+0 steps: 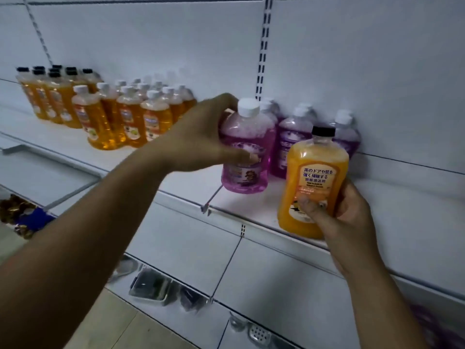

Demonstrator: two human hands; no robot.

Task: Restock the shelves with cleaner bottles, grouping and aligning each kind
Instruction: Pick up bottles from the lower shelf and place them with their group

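Landmark: pink bottle (245, 147). Directly behind it, purple bottles (292, 142) sit packed against the back panel (352, 59), no passage there. To its left the shelf (407, 202) is bare up to the white-capped orange bottles (130, 117), but the left hand (198, 137) gripping it crosses that gap. To its front right, the black-capped orange bottle (314, 177) in the right hand (349, 217) blocks. Further right is open shelf. Above it is free air.

pink bottle (247, 137): clear glossy plastic, smooth white cap
orange bottle (317, 157), 4 o'clock: glossy translucent plastic, shiny label, black cap
orange bottles (130, 122), 10 o'clock: glossy clear plastic
shelf (251, 210): white painted metal, smooth, matt
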